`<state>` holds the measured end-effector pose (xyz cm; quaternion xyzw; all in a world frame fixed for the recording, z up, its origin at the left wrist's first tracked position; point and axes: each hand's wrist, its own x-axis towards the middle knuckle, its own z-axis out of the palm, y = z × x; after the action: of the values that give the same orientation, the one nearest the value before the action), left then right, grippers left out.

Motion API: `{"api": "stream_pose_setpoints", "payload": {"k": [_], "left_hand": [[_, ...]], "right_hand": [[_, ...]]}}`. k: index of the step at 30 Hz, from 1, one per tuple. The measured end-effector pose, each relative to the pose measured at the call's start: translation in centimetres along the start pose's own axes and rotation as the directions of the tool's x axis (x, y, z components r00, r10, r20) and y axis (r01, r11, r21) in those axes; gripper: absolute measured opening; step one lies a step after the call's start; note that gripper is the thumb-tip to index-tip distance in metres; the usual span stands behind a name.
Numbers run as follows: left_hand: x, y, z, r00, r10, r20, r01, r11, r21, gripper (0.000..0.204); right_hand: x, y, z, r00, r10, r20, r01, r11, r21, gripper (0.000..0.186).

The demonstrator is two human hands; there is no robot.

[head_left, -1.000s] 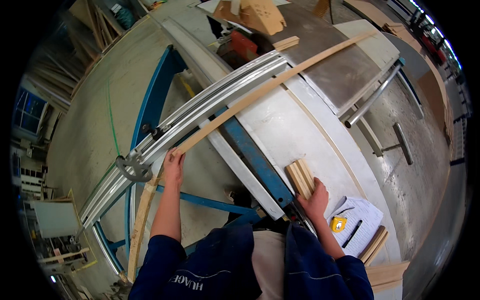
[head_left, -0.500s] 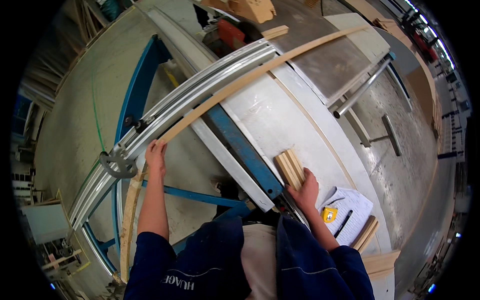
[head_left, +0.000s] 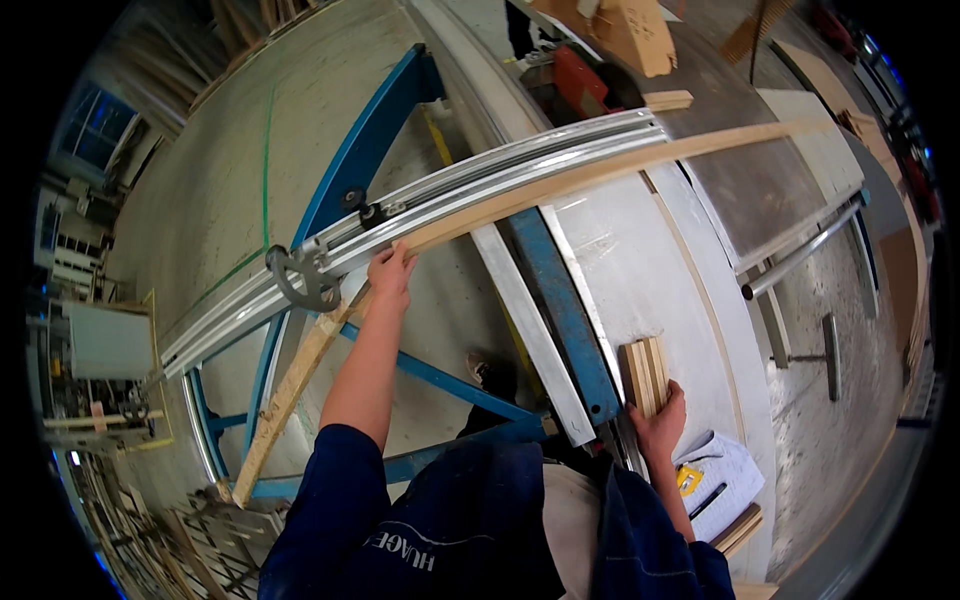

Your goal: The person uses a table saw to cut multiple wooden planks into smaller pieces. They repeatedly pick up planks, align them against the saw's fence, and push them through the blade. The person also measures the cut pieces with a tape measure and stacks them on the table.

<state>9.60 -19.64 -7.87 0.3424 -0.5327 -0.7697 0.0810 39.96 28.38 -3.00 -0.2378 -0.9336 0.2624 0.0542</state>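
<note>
A long, thin wooden strip (head_left: pixel 560 185) lies along the silver aluminium fence (head_left: pixel 530 168) and reaches across the machine table (head_left: pixel 690 300). My left hand (head_left: pixel 392 275) pinches the strip's near-left end, close to a grey looped handle (head_left: pixel 303 280) on the fence. On the white tabletop at right, a small bundle of short wooden pieces (head_left: pixel 645 370) sits beside the blue beam. My right hand (head_left: pixel 662 422) is closed around its near end, thumb on the left side and fingers on the right.
Right of my right forearm lie paper sheets (head_left: pixel 735 470), a yellow tape measure (head_left: pixel 688 480) and a black pen (head_left: pixel 709 498). More wooden strips (head_left: pixel 738 530) are below them. A red machine part (head_left: pixel 580 85) stands at the back. A wooden board (head_left: pixel 300 385) leans near the blue frame.
My view has turned left, so the scene sits further right in the picture. Both hands keep their holds. The long strip now appears closer along the fence.
</note>
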Motion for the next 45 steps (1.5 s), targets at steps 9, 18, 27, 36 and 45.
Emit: {"api": "stream_pose_setpoints", "payload": {"k": [9,18,27,36,45], "left_hand": [[-1.8,0.3,1.1,0.995,-0.103,0.008,0.103,0.987,-0.126,0.047],[-18.3,-4.5,2.1,0.893,-0.075,0.443,0.045,0.996,0.079,0.032],[-29.4,-5.8,2.0,0.8,-0.144,0.582,-0.1,0.925,0.367,0.049],[-32.3,-3.6,2.2,0.774,-0.434,0.462,0.139,0.828,0.544,0.055],[-31.9,-5.6,2.3,0.765,-0.294,0.573,-0.332,0.582,0.742,0.055]], "right_hand": [[0.9,0.4,0.8,0.998,-0.051,0.038,0.036,0.948,0.316,0.082],[1.5,-10.5,3.6,0.944,-0.175,0.28,-0.066,0.73,0.68,0.077],[-2.1,-17.9,6.0,0.948,-0.298,0.116,0.178,0.794,0.581,0.078],[-4.9,-13.2,2.5,0.863,-0.39,0.322,0.032,0.678,0.735,0.101],[-6.8,-4.8,-0.9,0.97,-0.142,0.2,-0.079,0.589,0.804,0.05]]}}
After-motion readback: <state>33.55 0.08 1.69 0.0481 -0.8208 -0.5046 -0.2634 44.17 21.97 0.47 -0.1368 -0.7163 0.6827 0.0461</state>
